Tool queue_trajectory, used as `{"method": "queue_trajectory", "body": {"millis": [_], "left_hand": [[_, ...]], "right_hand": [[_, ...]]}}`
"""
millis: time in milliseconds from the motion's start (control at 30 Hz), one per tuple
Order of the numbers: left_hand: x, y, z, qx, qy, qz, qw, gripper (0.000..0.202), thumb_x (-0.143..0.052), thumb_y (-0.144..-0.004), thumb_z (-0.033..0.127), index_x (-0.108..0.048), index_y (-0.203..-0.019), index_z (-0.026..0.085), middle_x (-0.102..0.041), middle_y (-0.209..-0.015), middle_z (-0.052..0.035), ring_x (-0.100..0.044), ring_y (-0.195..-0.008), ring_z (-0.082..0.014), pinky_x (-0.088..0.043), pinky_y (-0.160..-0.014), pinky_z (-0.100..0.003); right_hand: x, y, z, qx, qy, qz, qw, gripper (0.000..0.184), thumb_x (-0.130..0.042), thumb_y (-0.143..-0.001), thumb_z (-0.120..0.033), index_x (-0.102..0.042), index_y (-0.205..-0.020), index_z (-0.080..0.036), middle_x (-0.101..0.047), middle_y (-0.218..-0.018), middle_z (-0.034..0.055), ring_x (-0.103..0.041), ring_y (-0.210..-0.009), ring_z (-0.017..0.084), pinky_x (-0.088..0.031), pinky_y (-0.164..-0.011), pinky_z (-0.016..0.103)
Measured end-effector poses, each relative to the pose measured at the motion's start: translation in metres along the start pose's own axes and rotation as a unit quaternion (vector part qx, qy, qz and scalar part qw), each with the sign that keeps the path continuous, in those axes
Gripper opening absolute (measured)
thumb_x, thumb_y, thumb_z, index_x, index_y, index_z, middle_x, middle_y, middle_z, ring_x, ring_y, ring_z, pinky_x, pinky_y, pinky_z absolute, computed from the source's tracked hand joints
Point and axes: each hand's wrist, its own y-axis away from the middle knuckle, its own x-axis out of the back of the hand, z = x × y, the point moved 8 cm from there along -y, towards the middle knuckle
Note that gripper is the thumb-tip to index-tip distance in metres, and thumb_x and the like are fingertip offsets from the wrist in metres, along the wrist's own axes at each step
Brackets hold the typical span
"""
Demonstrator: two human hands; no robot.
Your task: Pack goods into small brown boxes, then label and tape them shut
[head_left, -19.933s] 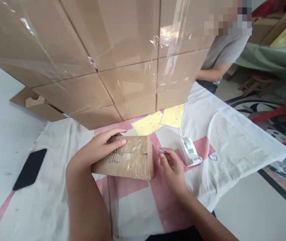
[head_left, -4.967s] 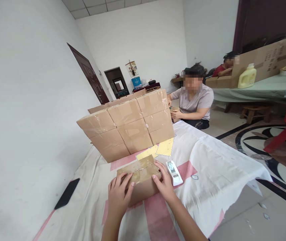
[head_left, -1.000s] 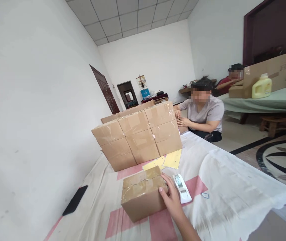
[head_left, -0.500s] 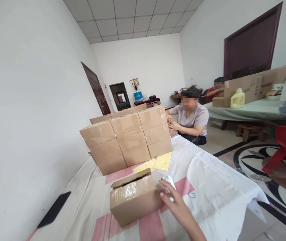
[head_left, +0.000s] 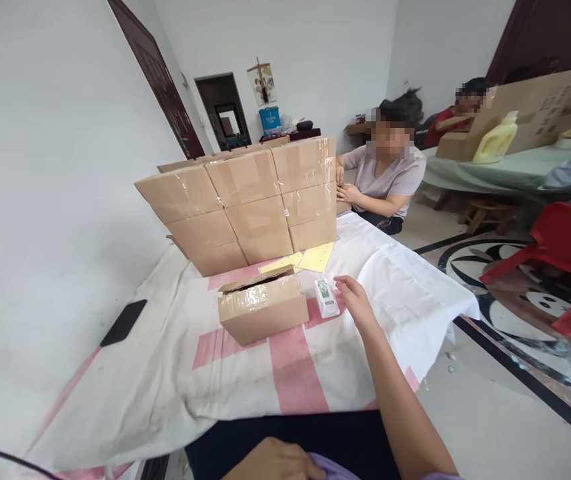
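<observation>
A small cardboard box (head_left: 263, 308) wrapped in clear tape sits on the cloth-covered table (head_left: 165, 373), its top flap slightly raised. Just right of it lies a white tape dispenser (head_left: 326, 298). My right hand (head_left: 355, 303) hovers beside the dispenser's right edge, fingers loosely apart and holding nothing, clear of the box. A skin-coloured shape at the bottom edge (head_left: 273, 461) may be my left hand; no fingers show.
A wall of stacked taped boxes (head_left: 245, 207) stands behind, with yellow sheets (head_left: 310, 259) at its foot. A black phone (head_left: 123, 322) lies at the left. A person (head_left: 390, 177) sits at the far end. A red chair (head_left: 560, 257) stands on the right.
My right hand has left the box's right side and moved right, next to the tape dispenser. The view has pulled back and tipped down; the box stays put.
</observation>
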Motion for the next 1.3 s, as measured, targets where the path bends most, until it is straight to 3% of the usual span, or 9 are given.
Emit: {"method": "queue_trajectory", "body": {"millis": [100,200,267,533,900,1000,1100,1200,1300], "left_hand": [[0.016,-0.009,0.006,-0.043,-0.025,0.095,0.994,0.047,-0.059,-0.092,0.062,-0.069,-0.075,0.020,-0.078,-0.101,-0.0110,-0.072,-0.100,-0.0244,-0.054,-0.090,-0.035],[0.033,-0.011,0.015,-0.025,-0.087,0.239,0.967,0.049,-0.053,-0.096,0.059,-0.071,-0.073,0.019,-0.078,-0.079,-0.0083,-0.072,-0.076,-0.0197,-0.051,-0.074,-0.028],[0.036,-0.010,0.020,0.010,-0.106,0.281,0.954,0.041,-0.055,-0.095,0.050,-0.072,-0.074,0.020,-0.076,-0.075,-0.0051,-0.069,-0.072,-0.0174,-0.047,-0.071,-0.027],[0.043,-0.010,0.009,0.070,-0.058,0.273,0.958,0.035,-0.059,-0.093,0.045,-0.075,-0.075,0.019,-0.076,-0.080,-0.0033,-0.064,-0.080,-0.0172,-0.043,-0.076,-0.026],[0.047,-0.024,0.003,0.090,-0.003,0.265,0.960,0.038,-0.057,-0.094,0.047,-0.068,-0.072,0.018,-0.075,-0.075,-0.0043,-0.066,-0.071,-0.0162,-0.044,-0.067,-0.025],[0.049,-0.030,0.033,0.053,-0.022,0.274,0.960,0.033,-0.055,-0.096,0.040,-0.066,-0.073,0.019,-0.071,-0.066,-0.0019,-0.063,-0.064,-0.0143,-0.046,-0.068,-0.025],[0.063,-0.046,0.094,-0.064,-0.112,0.267,0.955,0.022,-0.055,-0.096,0.035,-0.070,-0.090,0.020,-0.071,-0.071,-0.0020,-0.061,-0.061,-0.0136,-0.047,-0.063,-0.026],[0.097,-0.070,0.159,-0.169,-0.236,0.321,0.901,0.017,-0.056,-0.096,0.027,-0.064,-0.110,0.022,-0.074,-0.105,-0.0073,-0.069,-0.098,-0.0202,-0.054,-0.086,-0.033],[0.135,-0.108,0.187,-0.143,-0.296,0.382,0.864,0.023,-0.054,-0.095,0.020,-0.053,-0.118,0.021,-0.061,-0.139,-0.0138,-0.057,-0.131,-0.0289,-0.051,-0.106,-0.048]], "right_hand": [[-0.006,-0.005,-0.009,-0.011,-0.007,-0.022,1.000,0.035,-0.054,-0.082,-0.047,-0.070,-0.102,-0.023,-0.073,-0.107,0.0054,-0.069,-0.099,0.024,-0.057,-0.082,0.035],[-0.015,-0.008,-0.018,-0.029,-0.005,-0.067,0.997,0.034,-0.056,-0.084,-0.048,-0.071,-0.100,-0.023,-0.071,-0.112,0.0063,-0.067,-0.103,0.024,-0.059,-0.076,0.033],[-0.020,-0.009,-0.023,-0.043,-0.001,-0.090,0.995,0.036,-0.058,-0.085,-0.051,-0.072,-0.105,-0.025,-0.069,-0.120,0.0068,-0.064,-0.110,0.026,-0.061,-0.074,0.032],[-0.017,-0.015,-0.019,-0.084,-0.014,-0.110,0.990,0.062,-0.047,-0.092,-0.071,-0.051,-0.144,-0.037,-0.035,-0.161,0.0074,-0.053,-0.131,0.032,-0.066,-0.071,0.037],[-0.014,-0.005,-0.025,-0.045,-0.015,-0.065,0.997,0.055,-0.053,-0.091,-0.063,-0.058,-0.138,-0.034,-0.047,-0.150,0.0068,-0.050,-0.133,0.032,-0.062,-0.082,0.039],[-0.016,-0.004,-0.022,-0.029,0.024,-0.099,0.994,0.045,-0.051,-0.094,-0.055,-0.063,-0.130,-0.031,-0.061,-0.136,0.0056,-0.051,-0.132,0.030,-0.053,-0.101,0.044],[-0.011,-0.008,-0.010,-0.044,0.055,-0.090,0.993,0.040,-0.050,-0.095,-0.047,-0.065,-0.126,-0.026,-0.067,-0.130,0.0063,-0.051,-0.133,0.029,-0.044,-0.110,0.046],[-0.008,-0.013,0.000,-0.038,0.067,-0.082,0.994,0.038,-0.049,-0.094,-0.042,-0.065,-0.124,-0.024,-0.065,-0.135,0.0069,-0.051,-0.134,0.028,-0.040,-0.114,0.046],[-0.008,-0.017,0.009,-0.040,0.069,-0.093,0.992,0.036,-0.049,-0.094,-0.040,-0.066,-0.121,-0.024,-0.066,-0.136,0.0070,-0.053,-0.133,0.026,-0.038,-0.115,0.045]]}}
